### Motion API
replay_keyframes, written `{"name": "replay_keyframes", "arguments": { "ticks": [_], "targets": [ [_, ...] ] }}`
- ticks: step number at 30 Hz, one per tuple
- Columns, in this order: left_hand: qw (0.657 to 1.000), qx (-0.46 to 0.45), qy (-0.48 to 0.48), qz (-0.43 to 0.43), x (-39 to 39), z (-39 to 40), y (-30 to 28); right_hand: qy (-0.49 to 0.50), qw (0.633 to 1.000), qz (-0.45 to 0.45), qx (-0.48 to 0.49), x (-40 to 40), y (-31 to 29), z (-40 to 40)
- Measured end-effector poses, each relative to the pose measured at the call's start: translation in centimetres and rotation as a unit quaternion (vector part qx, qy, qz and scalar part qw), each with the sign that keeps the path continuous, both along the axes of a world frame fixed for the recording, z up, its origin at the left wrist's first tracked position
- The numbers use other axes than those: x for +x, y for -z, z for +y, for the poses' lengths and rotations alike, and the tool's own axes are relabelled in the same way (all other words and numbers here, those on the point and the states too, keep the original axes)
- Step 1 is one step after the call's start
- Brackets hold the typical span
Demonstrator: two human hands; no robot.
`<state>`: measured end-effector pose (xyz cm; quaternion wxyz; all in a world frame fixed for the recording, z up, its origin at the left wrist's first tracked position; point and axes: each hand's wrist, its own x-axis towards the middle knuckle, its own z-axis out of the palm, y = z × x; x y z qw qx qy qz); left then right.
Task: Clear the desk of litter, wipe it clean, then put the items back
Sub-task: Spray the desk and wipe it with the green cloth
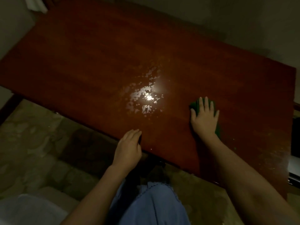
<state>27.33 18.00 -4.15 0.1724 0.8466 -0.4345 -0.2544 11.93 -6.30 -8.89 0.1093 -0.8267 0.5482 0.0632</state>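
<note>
A dark red wooden desk (100, 51) fills most of the view, its top bare and shiny. Wet droplets (144, 96) glint under a light reflection near the middle. My right hand (204, 117) lies flat with straight, spread fingers on a green cloth (194, 105), pressing it onto the desk at the right. Only the cloth's edges show around the hand. My left hand (128, 146) rests with relaxed fingers on the desk's near edge and holds nothing.
A patterned tile floor (32, 135) lies below the desk's near edge. A pale plastic container (27, 208) sits at the bottom left. Dark furniture or equipment (295, 143) stands just past the desk's right end. My blue trouser leg (151, 205) is below.
</note>
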Motion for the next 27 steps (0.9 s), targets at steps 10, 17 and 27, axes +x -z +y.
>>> {"name": "replay_keyframes", "arguments": {
  "ticks": [10,17,27],
  "targets": [
    [1.000,-0.019,-0.007,-0.007,0.3,1.8,1.7,-0.317,0.948,-0.001,0.031,5.2,0.0,11.3],
    [1.000,-0.011,-0.003,-0.020,-1.9,-1.9,1.1,-0.423,0.905,-0.013,-0.026,-6.5,2.2,15.2],
    [0.999,-0.040,0.023,0.022,-5.8,-8.4,0.9,0.058,0.998,-0.010,0.015,-19.4,0.5,7.1]
  ]
}}
